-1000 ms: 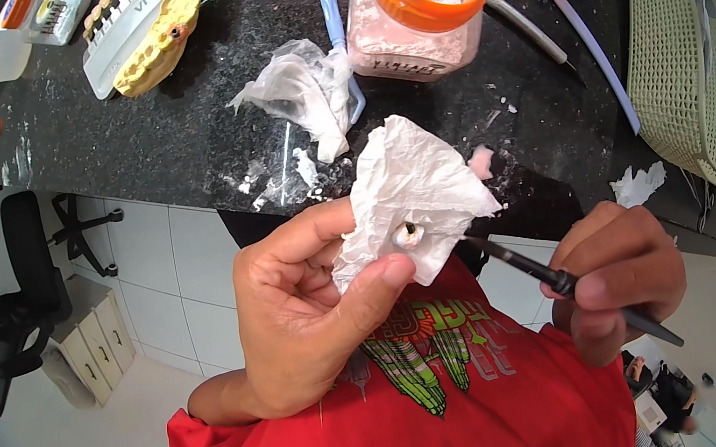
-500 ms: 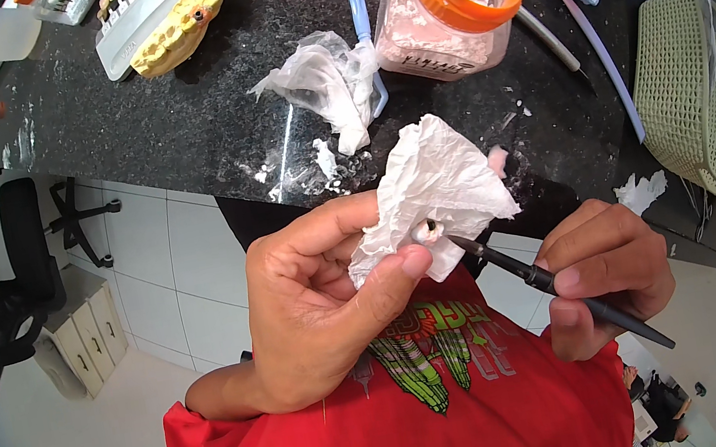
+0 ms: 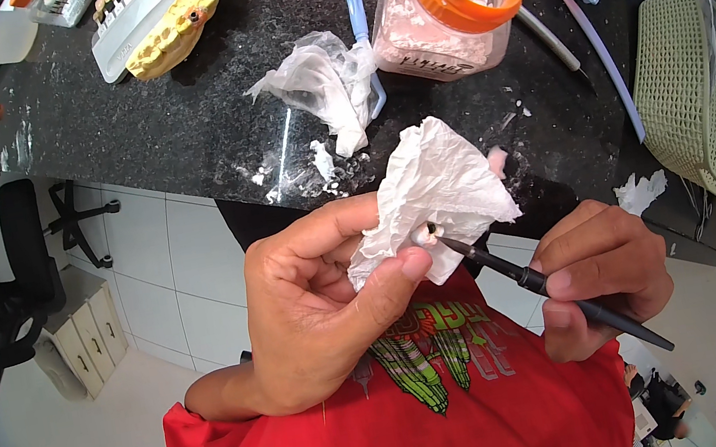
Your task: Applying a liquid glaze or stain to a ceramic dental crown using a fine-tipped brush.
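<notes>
White tissue (image 3: 443,167) under a small piece (image 3: 421,235), pinched by left grip (image 3: 321,315); slim black tool (image 3: 505,266) pinched by right grip (image 3: 606,262)

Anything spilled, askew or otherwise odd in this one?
White crumbs and smears lie on the black countertop near its front edge, like spilled residue, and the jar of pinkish powder stands open. Nothing looks odd about the crumpled white tissue in the left hand or the black-handled tool in the right hand.
</notes>
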### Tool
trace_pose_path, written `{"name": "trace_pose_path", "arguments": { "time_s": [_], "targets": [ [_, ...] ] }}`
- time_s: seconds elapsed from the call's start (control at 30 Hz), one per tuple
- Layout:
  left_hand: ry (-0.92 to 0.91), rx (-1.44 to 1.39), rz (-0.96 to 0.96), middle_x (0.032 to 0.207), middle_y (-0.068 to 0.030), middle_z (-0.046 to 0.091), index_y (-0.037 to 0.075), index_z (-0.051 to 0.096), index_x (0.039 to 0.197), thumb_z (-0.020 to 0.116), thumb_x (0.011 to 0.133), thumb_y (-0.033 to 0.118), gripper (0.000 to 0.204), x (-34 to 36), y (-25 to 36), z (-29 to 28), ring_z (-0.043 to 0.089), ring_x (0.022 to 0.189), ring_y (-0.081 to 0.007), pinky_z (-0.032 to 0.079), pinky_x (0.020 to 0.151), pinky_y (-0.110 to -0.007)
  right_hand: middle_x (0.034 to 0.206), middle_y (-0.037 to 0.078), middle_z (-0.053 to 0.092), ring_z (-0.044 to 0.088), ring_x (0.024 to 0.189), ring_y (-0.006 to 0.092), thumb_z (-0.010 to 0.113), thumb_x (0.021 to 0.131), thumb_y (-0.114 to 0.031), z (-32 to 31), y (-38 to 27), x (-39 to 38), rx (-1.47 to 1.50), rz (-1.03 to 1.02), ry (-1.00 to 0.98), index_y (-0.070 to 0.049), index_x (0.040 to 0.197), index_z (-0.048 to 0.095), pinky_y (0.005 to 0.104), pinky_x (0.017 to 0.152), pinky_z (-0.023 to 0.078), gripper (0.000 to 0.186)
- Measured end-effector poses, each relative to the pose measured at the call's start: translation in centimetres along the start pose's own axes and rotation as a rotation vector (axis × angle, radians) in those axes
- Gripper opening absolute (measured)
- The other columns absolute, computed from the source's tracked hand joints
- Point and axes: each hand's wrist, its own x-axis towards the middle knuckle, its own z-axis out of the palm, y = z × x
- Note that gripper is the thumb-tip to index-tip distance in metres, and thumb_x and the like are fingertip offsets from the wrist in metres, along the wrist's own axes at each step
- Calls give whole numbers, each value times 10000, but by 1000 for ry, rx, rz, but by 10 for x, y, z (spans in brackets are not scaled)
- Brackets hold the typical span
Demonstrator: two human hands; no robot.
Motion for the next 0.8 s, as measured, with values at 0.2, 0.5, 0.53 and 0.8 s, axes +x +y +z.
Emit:
{"name": "trace_pose_path", "arguments": {
  "time_s": [0.2, 0.5, 0.53, 0.8],
  "targets": [
    [-2, -9, 4, 1011, -163, 641, -108, 543, 1113, 607, 824, -51, 301, 0, -1, -1, 600, 928, -120, 468, 814, -219, 730, 115, 621, 634, 581, 191, 752, 570, 24, 3, 0, -1, -8, 16, 51, -16, 823, 600, 258, 517, 518, 299],
    [3, 19, -3, 1005, -162, 644, -109, 543, 1113, 605, 825, -50, 301, 0, 0, -1, 601, 919, -115, 469, 804, -213, 745, 116, 625, 639, 595, 194, 755, 572, 23, -1, 0, -1, 0, 18, 2, -17, 841, 600, 260, 530, 522, 313],
    [4, 21, 0, 1004, -162, 644, -109, 543, 1114, 605, 825, -51, 301, 0, 0, -1, 601, 918, -115, 470, 802, -213, 745, 116, 625, 639, 595, 194, 755, 572, 23, 0, 0, -1, 0, 18, 2, -17, 841, 600, 260, 530, 522, 313],
    [5, 12, -10, 1000, -163, 645, -108, 542, 1114, 602, 825, -53, 300, 0, 1, 0, 606, 910, -116, 476, 793, -213, 732, 118, 626, 636, 583, 188, 753, 578, 15, 2, 0, 1, -4, 4, 4, -11, 828, 605, 253, 515, 517, 292]
  ]
}}
